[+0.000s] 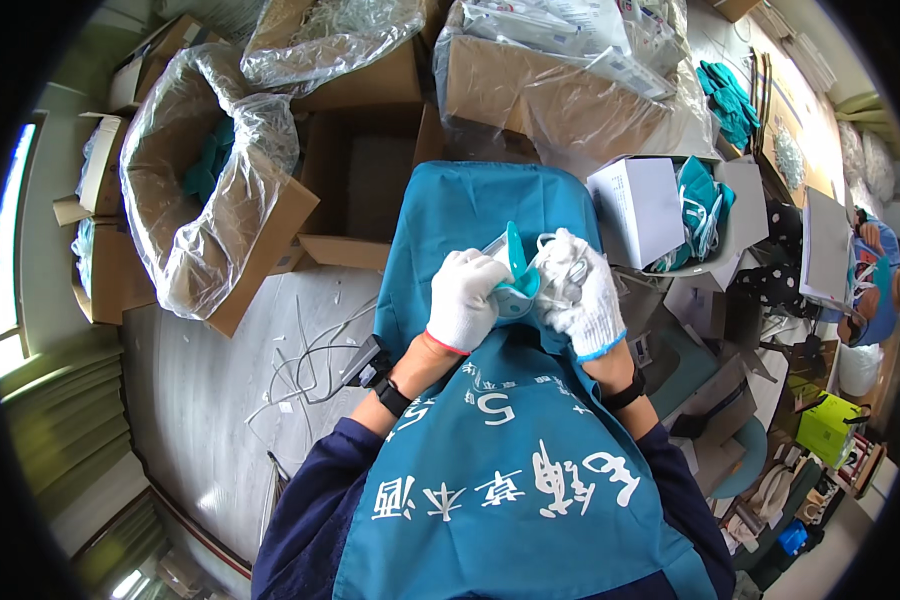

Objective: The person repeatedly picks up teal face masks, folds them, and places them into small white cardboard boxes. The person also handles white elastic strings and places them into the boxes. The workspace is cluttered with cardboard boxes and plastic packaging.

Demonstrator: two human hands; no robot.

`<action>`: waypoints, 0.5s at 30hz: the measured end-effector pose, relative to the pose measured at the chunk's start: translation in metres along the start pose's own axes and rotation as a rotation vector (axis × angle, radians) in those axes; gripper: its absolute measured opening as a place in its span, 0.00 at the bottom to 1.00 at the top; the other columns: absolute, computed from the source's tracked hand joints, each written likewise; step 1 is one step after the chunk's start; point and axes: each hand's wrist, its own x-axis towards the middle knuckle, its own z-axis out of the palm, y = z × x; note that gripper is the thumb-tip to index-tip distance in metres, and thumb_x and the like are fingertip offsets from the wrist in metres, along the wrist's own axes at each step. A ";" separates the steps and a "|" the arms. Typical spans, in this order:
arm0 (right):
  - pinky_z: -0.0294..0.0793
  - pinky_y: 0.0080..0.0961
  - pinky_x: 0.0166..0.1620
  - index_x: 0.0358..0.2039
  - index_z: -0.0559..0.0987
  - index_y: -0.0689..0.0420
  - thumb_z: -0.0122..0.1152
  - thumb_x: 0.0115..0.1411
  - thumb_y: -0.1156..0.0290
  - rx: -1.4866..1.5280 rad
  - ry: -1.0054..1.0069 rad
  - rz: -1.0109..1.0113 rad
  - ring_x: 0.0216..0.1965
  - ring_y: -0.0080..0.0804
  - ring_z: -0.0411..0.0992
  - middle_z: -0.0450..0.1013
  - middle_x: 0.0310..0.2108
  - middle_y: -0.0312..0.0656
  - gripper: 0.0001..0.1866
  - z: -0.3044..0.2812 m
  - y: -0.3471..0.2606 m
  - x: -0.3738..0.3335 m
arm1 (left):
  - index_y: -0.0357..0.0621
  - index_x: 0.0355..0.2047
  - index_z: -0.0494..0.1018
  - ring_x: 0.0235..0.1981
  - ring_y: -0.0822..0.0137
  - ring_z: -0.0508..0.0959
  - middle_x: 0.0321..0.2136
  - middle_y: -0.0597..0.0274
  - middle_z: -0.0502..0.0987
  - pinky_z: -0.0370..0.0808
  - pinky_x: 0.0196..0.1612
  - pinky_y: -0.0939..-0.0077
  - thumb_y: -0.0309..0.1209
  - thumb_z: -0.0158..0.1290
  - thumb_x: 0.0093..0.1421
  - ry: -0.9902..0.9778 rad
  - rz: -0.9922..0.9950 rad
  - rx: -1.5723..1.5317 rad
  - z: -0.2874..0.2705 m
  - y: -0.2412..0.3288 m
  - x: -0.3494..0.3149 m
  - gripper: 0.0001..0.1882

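Over my lap, my left hand [464,298], in a white knit glove with a red cuff edge, pinches a teal cup-shaped face mask [517,262] by its near left side. The mask is tilted, with its pale and teal surfaces partly showing between my hands. At its right side, my right hand [582,298], gloved in white with a blue cuff edge, has its fingers curled around white elastic straps [548,243]. Glove and straps are alike in colour, so how many straps it grips is hard to make out. A teal apron [470,210] lies beneath both hands.
An open carton [715,215] of teal masks stands at right. At left is a plastic-lined carton [260,260], beside an open brown box [355,165]. A carton of white packets [530,85] stands ahead. Cables [315,365] lie on the floor. Another person [875,265] sits far right.
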 end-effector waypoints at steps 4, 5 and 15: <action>0.60 0.21 0.11 0.17 0.69 0.45 0.51 0.67 0.59 0.299 -0.115 0.016 0.09 0.26 0.61 0.64 0.12 0.30 0.19 0.017 -0.019 0.004 | 0.45 0.23 0.74 0.30 0.51 0.75 0.23 0.57 0.75 0.72 0.36 0.63 0.13 0.50 0.34 0.052 0.066 0.007 0.008 0.005 -0.004 0.15; 0.60 0.21 0.12 0.17 0.68 0.45 0.49 0.67 0.59 0.334 -0.198 -0.005 0.09 0.27 0.61 0.63 0.12 0.30 0.19 0.016 -0.026 0.007 | 0.45 0.23 0.74 0.30 0.51 0.75 0.23 0.57 0.74 0.72 0.35 0.62 0.14 0.50 0.33 0.071 0.095 -0.012 0.007 0.010 -0.002 0.15; 0.60 0.14 0.18 0.19 0.69 0.45 0.51 0.68 0.61 0.180 -0.238 -0.656 0.13 0.16 0.58 0.58 0.13 0.26 0.18 0.051 -0.149 -0.006 | 0.32 0.33 0.77 0.33 0.73 0.80 0.30 0.61 0.80 0.77 0.35 0.81 0.08 0.36 0.48 0.406 -0.831 -0.865 -0.026 -0.001 -0.031 0.20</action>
